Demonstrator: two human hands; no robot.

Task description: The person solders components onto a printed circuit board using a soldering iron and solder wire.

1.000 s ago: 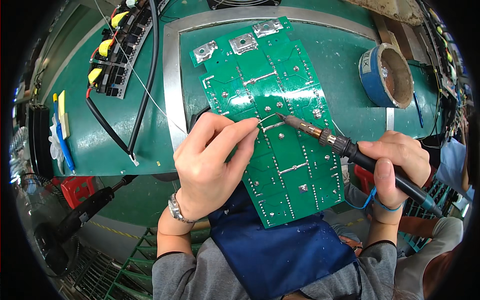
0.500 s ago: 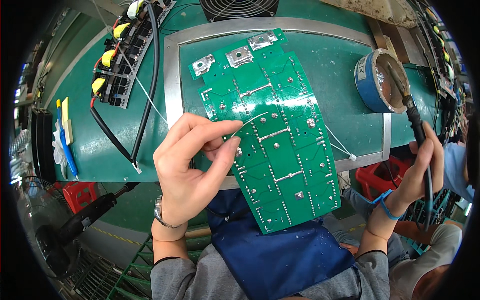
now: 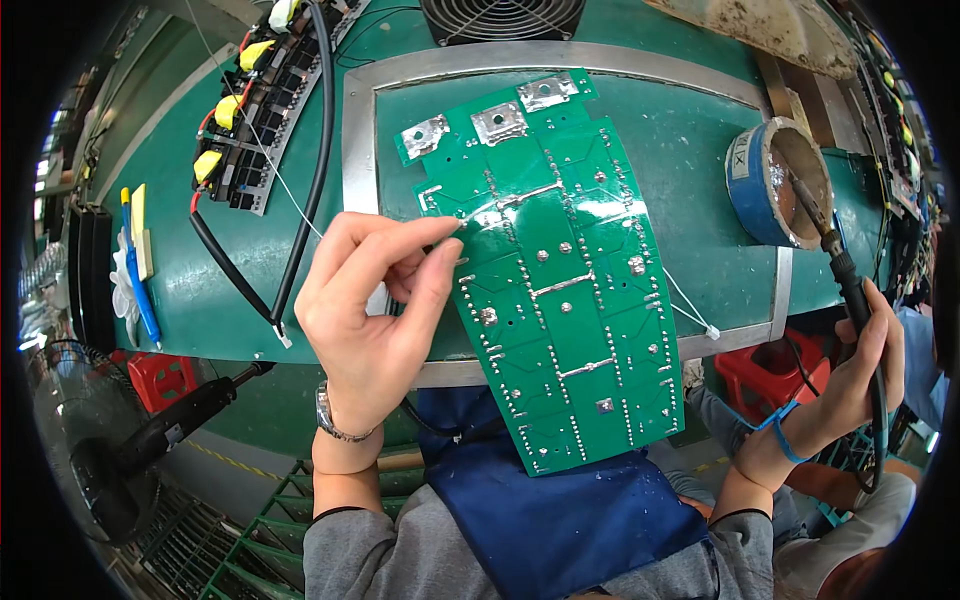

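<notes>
A large green circuit board [image 3: 540, 224] lies face-on in front of me, dotted with solder joints and three silvery tabs at its far end. Over its left edge, my left hand [image 3: 370, 310] pinches a thin solder wire [image 3: 483, 215] between thumb and forefinger. A thin strand [image 3: 268, 157] runs from the upper left to behind that hand; whether it is the same wire I cannot tell. On the right, my right hand [image 3: 866, 362] grips a soldering iron [image 3: 850, 285]. The iron's tip is inside a round blue-sided pot [image 3: 748, 180] with a crusted rim.
A metal frame [image 3: 362, 160] is set into the green bench. Black components with yellow parts and thick black cables [image 3: 318, 180] lie at left, near a blue pen-like tool [image 3: 140, 290]. A fan grille [image 3: 503, 15] stands at the back. Red stools [image 3: 165, 375] and another person are lower down.
My left hand has shifted up and left relative to the board, with the wire. The whole view has moved slightly. The iron's tip stays in the pot.
</notes>
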